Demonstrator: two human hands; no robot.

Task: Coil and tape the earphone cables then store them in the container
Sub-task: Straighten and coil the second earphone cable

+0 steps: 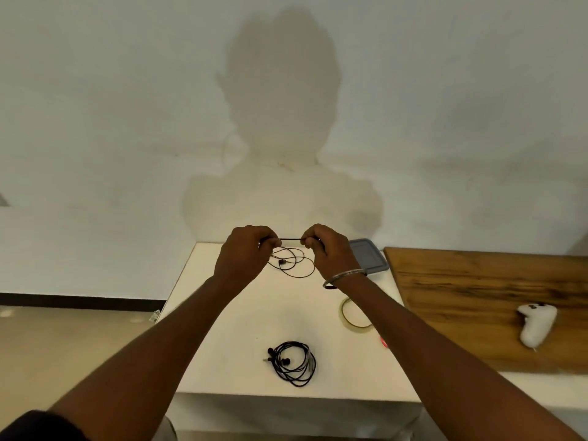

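Note:
My left hand point(245, 249) and my right hand point(327, 249) are raised over the far part of the white table point(241, 329). Both pinch a black earphone cable point(291, 239), a short stretch of it pulled taut between them. The rest of that cable hangs in loose loops point(294, 262) with an earbud below my hands. A second black earphone point(294, 362) lies coiled near the table's front edge. A roll of clear tape point(353, 315) lies flat under my right forearm. The grey container point(369, 256) sits at the far right corner, partly hidden by my right hand.
A wooden board point(477, 297) adjoins the table on the right, with a white controller point(537, 324) on it. A small red object point(384, 342) peeks out by my right forearm. A white wall stands right behind the table. Floor lies to the left.

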